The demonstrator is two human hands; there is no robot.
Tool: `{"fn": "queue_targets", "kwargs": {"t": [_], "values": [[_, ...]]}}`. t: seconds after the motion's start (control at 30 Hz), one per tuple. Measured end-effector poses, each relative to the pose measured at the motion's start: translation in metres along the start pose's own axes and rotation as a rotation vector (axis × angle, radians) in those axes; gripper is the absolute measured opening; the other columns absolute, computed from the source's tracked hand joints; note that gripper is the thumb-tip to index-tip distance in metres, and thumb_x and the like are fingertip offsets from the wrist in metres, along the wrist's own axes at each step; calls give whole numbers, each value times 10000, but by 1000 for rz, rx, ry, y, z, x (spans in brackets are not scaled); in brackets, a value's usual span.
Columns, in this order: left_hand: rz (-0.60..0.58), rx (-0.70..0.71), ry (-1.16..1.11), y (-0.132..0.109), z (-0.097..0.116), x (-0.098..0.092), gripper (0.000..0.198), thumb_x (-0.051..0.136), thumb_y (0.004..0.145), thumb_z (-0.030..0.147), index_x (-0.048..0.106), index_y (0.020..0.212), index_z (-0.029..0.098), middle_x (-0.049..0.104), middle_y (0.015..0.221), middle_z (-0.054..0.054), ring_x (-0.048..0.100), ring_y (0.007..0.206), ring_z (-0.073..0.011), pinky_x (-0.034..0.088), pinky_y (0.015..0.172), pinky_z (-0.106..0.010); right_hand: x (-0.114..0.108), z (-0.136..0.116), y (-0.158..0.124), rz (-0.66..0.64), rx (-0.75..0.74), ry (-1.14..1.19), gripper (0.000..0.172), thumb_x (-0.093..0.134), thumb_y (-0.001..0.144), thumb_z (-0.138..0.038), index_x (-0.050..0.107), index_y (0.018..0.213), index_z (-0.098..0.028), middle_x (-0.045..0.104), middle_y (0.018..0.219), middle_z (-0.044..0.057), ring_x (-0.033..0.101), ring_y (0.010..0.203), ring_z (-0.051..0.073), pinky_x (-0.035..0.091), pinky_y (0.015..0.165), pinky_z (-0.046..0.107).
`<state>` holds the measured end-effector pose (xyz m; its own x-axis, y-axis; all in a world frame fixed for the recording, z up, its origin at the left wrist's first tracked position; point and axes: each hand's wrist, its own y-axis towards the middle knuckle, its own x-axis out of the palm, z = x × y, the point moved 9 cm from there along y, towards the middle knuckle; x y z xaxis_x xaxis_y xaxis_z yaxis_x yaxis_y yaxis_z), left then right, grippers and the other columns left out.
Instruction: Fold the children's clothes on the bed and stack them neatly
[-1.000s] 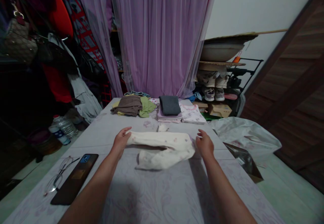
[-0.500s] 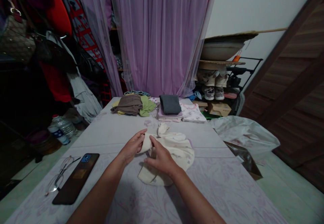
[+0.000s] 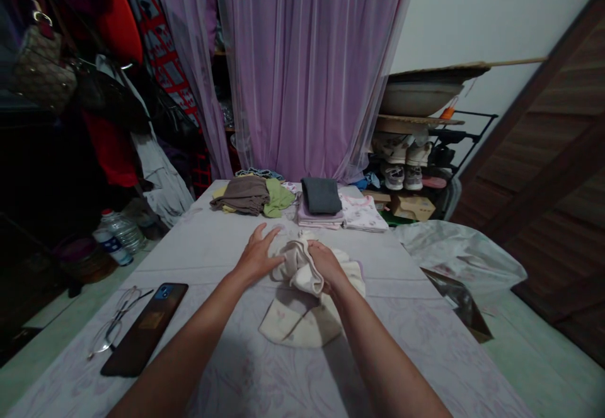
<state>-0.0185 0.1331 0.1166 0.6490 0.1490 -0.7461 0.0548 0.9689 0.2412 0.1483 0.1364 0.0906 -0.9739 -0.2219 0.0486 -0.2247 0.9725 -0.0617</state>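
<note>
A small cream garment (image 3: 302, 314) with faint prints lies bunched in the middle of the pale mattress (image 3: 227, 241). My right hand (image 3: 324, 263) is closed on a raised fold of the garment, lifting it off the surface. My left hand (image 3: 258, 257) lies beside it with fingers stretched out flat, touching the garment's left edge. Further back sit a folded dark grey cloth (image 3: 321, 195) on a pale stack, a printed white garment (image 3: 363, 212), and a brown and green heap (image 3: 248, 194).
A phone (image 3: 144, 336) and glasses (image 3: 111, 330) lie at the mattress's left edge. Water bottles (image 3: 116, 236) stand on the floor at the left. A purple curtain (image 3: 307, 71) hangs behind. A shoe rack (image 3: 411, 159) and a plastic bag (image 3: 460, 251) are at the right.
The garment was spread between my two hands. My right hand came across to the left, gripped a fold and lifted it toward the far side. My left hand let go and flattened.
</note>
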Motion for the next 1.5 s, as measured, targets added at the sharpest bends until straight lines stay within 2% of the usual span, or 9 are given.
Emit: {"fn": "queue_targets", "kwargs": {"t": [0.23,0.33,0.47,0.6,0.7,0.87,1.2,1.37,1.5], "values": [[-546,106,-395,19,32,52,527,754,683,375,640,1168,203,584,1346,-89,508,1267,-245,365,1089,-373,-12,-61,-6,-307,-57,-161,666,781,614,-513,572,1149,-178,626,783,-14,557,654,127,436,616,247],[-666,7,-719,9,43,65,798,825,586,418,553,1312,225,599,1329,-109,561,1211,-247,437,1008,-369,-23,-79,-7,-369,-67,-243,625,792,593,-424,575,1129,-186,595,765,-42,547,659,114,441,631,238],[-836,-132,-896,-7,53,81,558,808,566,462,710,1050,202,733,1019,-83,669,916,-248,520,818,-356,-41,-91,3,-387,-93,-399,457,695,662,-345,582,1078,-193,650,867,-9,596,734,144,471,671,252],[-600,-202,-701,38,43,54,283,778,565,336,719,796,184,707,731,-15,623,681,-190,491,626,-277,-67,-101,25,-242,-160,-1176,380,667,683,-202,654,1063,-195,698,926,62,637,842,216,454,729,290],[-292,-53,-294,92,55,0,104,689,605,203,696,708,188,614,600,27,583,636,-166,441,599,-240,-72,-126,34,-103,-231,-1608,367,630,731,-175,680,1093,-204,707,1020,131,649,913,267,440,750,321],[27,234,91,125,114,-63,249,539,691,109,716,842,196,689,828,-16,606,794,-180,440,726,-259,-74,-182,24,-8,-266,-1538,233,573,753,-200,722,931,-171,720,846,72,646,779,202,419,652,247],[261,396,114,118,183,-83,286,485,726,63,667,908,186,697,945,-41,603,896,-185,443,806,-274,-134,-270,-15,581,-329,-1654,334,530,807,-249,706,1090,-233,711,1031,99,662,917,243,462,755,316],[324,251,-33,135,164,-100,255,504,698,61,668,857,174,686,844,-12,597,835,-171,462,763,-261,-121,-265,-13,417,-298,-1508,287,576,747,-204,721,995,-196,717,889,66,651,813,206,461,693,270],[341,23,-311,137,108,-94,304,513,680,65,667,912,184,671,824,2,608,762,-158,479,684,-240,-51,-245,-22,-40,-343,-974,256,531,772,-182,699,964,-158,680,755,6,589,626,125,441,577,201]]}}
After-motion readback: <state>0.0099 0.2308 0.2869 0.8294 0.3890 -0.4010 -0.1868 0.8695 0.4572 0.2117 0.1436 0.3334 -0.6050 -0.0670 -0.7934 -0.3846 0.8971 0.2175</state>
